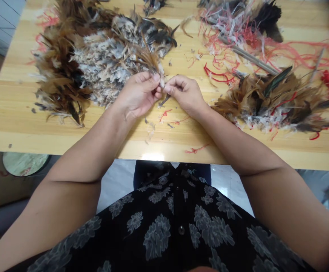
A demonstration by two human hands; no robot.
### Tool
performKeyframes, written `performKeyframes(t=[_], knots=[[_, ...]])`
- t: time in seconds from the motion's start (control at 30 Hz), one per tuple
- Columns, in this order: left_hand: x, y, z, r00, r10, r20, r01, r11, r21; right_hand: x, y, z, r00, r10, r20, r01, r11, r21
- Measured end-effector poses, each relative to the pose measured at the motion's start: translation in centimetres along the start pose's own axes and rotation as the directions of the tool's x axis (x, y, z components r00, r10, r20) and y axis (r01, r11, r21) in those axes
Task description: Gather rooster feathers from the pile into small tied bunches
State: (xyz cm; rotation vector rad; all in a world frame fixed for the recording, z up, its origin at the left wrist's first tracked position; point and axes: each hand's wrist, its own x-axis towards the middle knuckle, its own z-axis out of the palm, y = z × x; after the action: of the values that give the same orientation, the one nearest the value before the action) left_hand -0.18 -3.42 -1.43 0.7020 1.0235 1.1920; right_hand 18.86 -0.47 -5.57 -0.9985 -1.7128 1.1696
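My left hand and my right hand meet over the middle of a wooden table. Both are closed in a pinch on the quill ends of a small bunch of brown feathers that fans up and to the left from my fingertips. A large heap of brown, white and grey feathers lies just behind my left hand. A smaller pile of brown and dark feathers lies to the right of my right hand.
Red and white strings tangle at the back right, with a thin grey stick among them. Short red string scraps and bits of down lie near the table's front edge. A round greenish object sits below the table at left.
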Motion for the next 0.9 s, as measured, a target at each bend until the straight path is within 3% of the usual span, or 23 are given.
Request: performKeyframes(t=[0.5,0.67,0.9], knots=[[-0.5,-0.2,0.7,1.000,-0.007,0.000,0.007,1.000,0.016,-0.3,-0.6,-0.1,0.999,0.046,-0.012,-0.047,0.999,-0.024],[-0.4,-0.2,0.4,1.000,0.011,0.007,-0.012,0.999,0.034,0.0,0.3,0.1,0.999,0.005,-0.035,-0.006,0.999,-0.045],[1.0,-1.2,-1.3,0.981,0.187,0.043,-0.190,0.977,0.093,0.9,2.6,0.1,0.998,-0.052,0.018,0.052,0.998,0.025]])
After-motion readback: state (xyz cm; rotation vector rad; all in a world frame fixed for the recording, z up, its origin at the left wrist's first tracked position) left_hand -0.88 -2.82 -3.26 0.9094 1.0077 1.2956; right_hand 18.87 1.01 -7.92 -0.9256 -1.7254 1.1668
